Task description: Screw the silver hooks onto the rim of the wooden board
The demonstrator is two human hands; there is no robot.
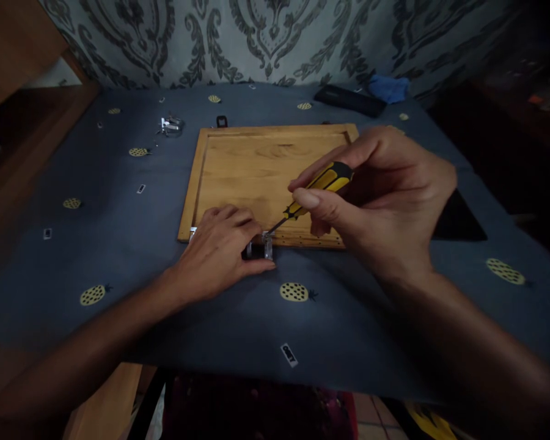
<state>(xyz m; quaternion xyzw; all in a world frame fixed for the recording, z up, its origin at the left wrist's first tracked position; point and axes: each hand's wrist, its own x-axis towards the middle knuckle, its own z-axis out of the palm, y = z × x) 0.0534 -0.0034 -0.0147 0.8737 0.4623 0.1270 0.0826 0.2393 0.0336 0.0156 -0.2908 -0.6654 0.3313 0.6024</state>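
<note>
A framed wooden board (266,165) lies flat on the table, a row of small dark holes along its near edge. At that edge my left hand (222,247) is closed around a shiny metal fitting (268,245), thumb in front and fingers over the wood. My right hand (385,195) pinches a yellow and black screwdriver (318,189) by its handle. The blade slants down to the left, and its tip meets the fitting or sits just over it; a screw there is too small to make out. Another bit of metal (193,233) shows at the board's near left corner.
Loose metal pieces (170,126) lie at the back left of the blue tablecloth (132,263). Behind the board are a small black item (222,121), a long dark case (349,100) and a blue cloth (388,89). A flat black object (461,217) sits right of the board.
</note>
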